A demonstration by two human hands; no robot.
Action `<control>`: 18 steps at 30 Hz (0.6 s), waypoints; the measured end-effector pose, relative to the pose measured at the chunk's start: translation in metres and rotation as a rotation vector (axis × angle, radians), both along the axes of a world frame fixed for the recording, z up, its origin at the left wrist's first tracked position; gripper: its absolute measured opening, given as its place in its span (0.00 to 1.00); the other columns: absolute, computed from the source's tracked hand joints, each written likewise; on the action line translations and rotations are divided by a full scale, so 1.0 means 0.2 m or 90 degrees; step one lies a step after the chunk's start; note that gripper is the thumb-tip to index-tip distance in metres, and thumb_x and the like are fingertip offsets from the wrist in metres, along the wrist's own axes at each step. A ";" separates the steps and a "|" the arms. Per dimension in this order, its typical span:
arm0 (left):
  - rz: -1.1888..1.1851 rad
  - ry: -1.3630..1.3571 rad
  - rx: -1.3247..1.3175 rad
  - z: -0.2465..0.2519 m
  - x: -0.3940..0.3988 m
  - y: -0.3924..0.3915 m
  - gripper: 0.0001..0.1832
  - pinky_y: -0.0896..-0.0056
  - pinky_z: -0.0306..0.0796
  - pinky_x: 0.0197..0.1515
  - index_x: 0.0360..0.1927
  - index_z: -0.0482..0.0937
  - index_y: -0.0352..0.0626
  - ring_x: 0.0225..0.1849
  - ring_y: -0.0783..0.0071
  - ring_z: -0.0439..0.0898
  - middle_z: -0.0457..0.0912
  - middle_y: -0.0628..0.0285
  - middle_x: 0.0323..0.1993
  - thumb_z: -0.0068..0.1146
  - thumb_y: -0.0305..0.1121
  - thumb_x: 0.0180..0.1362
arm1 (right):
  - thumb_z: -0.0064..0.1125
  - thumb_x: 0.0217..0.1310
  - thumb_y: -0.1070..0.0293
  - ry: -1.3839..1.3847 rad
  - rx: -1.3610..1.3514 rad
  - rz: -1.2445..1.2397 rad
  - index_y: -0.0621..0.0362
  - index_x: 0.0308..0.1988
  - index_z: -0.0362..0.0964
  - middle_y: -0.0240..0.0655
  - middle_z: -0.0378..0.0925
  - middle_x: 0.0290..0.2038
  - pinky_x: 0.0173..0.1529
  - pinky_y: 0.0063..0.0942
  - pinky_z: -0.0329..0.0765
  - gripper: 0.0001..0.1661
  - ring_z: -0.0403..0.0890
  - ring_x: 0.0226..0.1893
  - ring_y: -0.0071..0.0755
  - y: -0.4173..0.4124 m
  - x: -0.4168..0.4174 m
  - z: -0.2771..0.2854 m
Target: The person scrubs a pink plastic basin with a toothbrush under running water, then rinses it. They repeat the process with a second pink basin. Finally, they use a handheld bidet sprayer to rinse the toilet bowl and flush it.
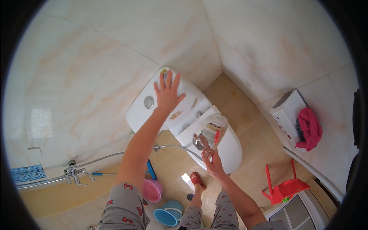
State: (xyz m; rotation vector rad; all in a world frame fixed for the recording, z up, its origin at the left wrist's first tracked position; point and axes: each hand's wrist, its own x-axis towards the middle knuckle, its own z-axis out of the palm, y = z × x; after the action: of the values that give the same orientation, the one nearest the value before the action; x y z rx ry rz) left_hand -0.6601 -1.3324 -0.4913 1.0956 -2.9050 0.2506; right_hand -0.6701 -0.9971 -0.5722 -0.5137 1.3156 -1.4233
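Note:
My left hand (167, 96) reaches over the white ceramic toilet tank (135, 118), fingers spread. It appears to rest on the tank lid and holds nothing. Beside it is the round chrome flush button (149, 102). A small patterned patch (165, 74) shows at its fingertips. My right hand (214, 165) grips the handle of a clear plastic dipper (214, 129) with red marks, held over the closed toilet lid (231, 152). A metal shower hose (172, 146) runs up to this hand; whether I hold its end too, I cannot tell.
On the left wall is a chrome shower mixer (75, 174). A blue-handled squeegee (151, 169), a pink basin (152, 190) and a blue bucket (168, 212) are on the floor. To the right are a red plastic stool (290, 189) and a wall box (290, 115) with a pink cloth (309, 129).

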 end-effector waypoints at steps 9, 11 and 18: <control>-0.033 -0.649 -0.141 -0.21 -0.49 -0.02 0.19 0.19 0.52 0.56 0.49 0.83 0.45 0.61 0.37 0.68 0.82 0.51 0.49 0.52 0.44 0.60 | 0.55 0.64 0.74 -0.167 -0.052 -0.037 0.60 0.48 0.60 0.29 0.69 0.40 0.47 0.22 0.67 0.15 0.69 0.40 0.19 -0.15 -0.07 0.02; -0.096 -0.790 -0.116 -0.29 -0.44 -0.05 0.20 0.18 0.52 0.55 0.52 0.81 0.42 0.58 0.38 0.71 0.81 0.49 0.51 0.50 0.40 0.61 | 0.56 0.64 0.73 -0.296 -0.063 -0.044 0.58 0.49 0.60 0.28 0.68 0.40 0.47 0.22 0.67 0.17 0.69 0.41 0.19 -0.12 -0.08 0.08; -0.195 -0.662 -0.090 -0.27 -0.30 0.09 0.22 0.38 0.46 0.69 0.56 0.77 0.41 0.67 0.47 0.63 0.72 0.51 0.61 0.49 0.40 0.62 | 0.56 0.61 0.78 -0.268 -0.092 -0.153 0.58 0.61 0.54 0.28 0.67 0.41 0.46 0.19 0.70 0.31 0.69 0.40 0.17 0.08 -0.13 0.00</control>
State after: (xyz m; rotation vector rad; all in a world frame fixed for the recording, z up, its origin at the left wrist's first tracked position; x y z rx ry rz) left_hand -0.7195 -1.3152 -0.5458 0.5441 -3.7276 1.3314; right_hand -0.6969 -0.9817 -0.5714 -0.1364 0.9620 -1.7234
